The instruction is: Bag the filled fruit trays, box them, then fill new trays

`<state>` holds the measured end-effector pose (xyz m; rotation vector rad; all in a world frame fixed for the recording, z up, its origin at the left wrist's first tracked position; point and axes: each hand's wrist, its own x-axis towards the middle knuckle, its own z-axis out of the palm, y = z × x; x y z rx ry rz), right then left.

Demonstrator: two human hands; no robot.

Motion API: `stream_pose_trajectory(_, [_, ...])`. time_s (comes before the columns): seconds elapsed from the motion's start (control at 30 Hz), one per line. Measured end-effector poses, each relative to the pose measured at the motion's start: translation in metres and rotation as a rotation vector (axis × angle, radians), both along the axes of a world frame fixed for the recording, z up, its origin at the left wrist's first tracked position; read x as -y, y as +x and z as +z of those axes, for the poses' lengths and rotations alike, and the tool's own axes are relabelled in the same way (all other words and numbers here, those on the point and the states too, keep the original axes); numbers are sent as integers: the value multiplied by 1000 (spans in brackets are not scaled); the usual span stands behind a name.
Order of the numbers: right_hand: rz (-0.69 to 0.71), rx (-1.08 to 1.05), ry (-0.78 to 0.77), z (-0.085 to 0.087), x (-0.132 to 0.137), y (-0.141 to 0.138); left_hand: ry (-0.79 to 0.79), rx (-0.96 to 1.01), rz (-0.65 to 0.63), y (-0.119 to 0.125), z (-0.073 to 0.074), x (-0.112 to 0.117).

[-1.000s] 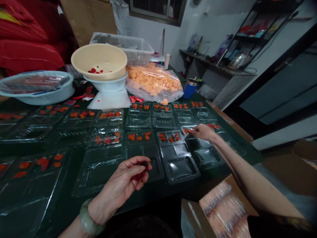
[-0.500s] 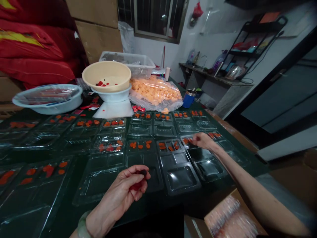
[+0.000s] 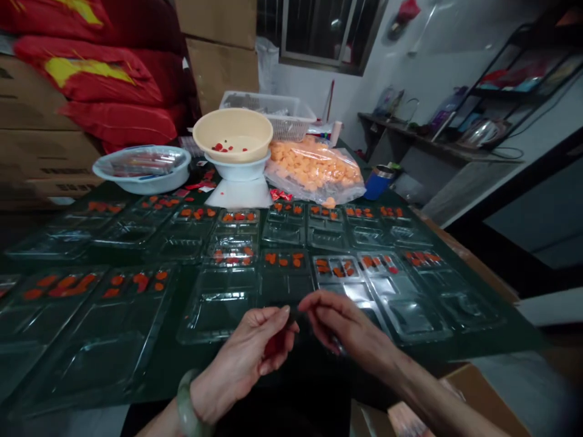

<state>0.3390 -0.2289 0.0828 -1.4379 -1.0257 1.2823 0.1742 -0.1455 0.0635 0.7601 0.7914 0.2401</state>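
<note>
My left hand (image 3: 255, 343), with a pale green bangle at the wrist, is curled closed round small red pieces (image 3: 272, 345). A dark piece (image 3: 294, 314) shows at its fingertips. Close beside it is my right hand (image 3: 341, 321), its fingers drawn together at the dark piece; whether they grip it is blurred. Both hands are over the near edge of the table. Beyond them lie clear plastic trays (image 3: 405, 306) with compartments. Orange and red flat pieces (image 3: 341, 268) sit in the small compartments along their far ends.
Rows of similar trays (image 3: 107, 358) cover the dark green table. At the back are a cream basin (image 3: 232, 130), a light blue tub (image 3: 143, 173), a bag of orange pieces (image 3: 314, 170), a white basket (image 3: 291, 112) and a blue cup (image 3: 377, 182). An open carton (image 3: 478, 394) stands below right.
My right hand has come back from a tray on the right to beside my left hand. A red piece now shows in that tray. The view has turned left.
</note>
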Motion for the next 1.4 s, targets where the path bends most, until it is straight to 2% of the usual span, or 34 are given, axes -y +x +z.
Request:
stream_pose_trajectory(0.1, [22, 98, -7, -4, 0, -35, 73, 79, -43, -4, -6, 5])
stream_pose_trajectory(0.3, [-18, 182, 80, -18, 2, -52, 269, 38, -96, -22, -6, 7])
stream_pose_trajectory(0.4, [7, 207, 139, -19, 7, -63, 217, 32, -116, -31, -4, 11])
stream_pose_trajectory(0.5, [-16, 188, 168, -17, 10, -64, 110, 50, -80, -38, -3, 13])
stream_pose_trajectory(0.57, [-92, 26, 117, -16, 9, -58, 37, 73, -10, -43, -2, 11])
stream_pose_trajectory(0.67, [-237, -378, 11, -16, 5, -42, -95, 146, 131, -49, -1, 2])
stream_pose_trajectory(0.73, [-318, -564, -13, -16, 0, -31, -189, 200, 192, -52, 0, -6])
stream_pose_trajectory(0.83, [-374, -675, -46, -18, -8, -20, -274, 262, 233, -56, 1, -17])
stream_pose_trajectory(0.93, [-415, -686, -68, -21, -15, -9, -297, 286, 258, -58, 1, -24])
stream_pose_trajectory(1.0, [-468, -621, -50, -23, -19, 1, -296, 289, 275, -58, -1, -27])
stream_pose_trajectory(1.07, [-550, -452, -27, -27, -24, 16, -275, 275, 291, -58, -3, -29])
stream_pose_trajectory(1.2, [-707, 191, 45, -36, -34, 56, -216, 231, 302, -56, -3, -31])
stream_pose_trajectory(1.3, [-654, 646, 15, -44, -43, 85, -209, 222, 320, -54, -3, -34])
stream_pose_trajectory(1.37, [-601, 774, -51, -45, -49, 93, -234, 241, 337, -53, -2, -37])
stream_pose_trajectory(1.4, [-594, 759, -59, -43, -51, 92, -252, 258, 350, -53, -2, -38])
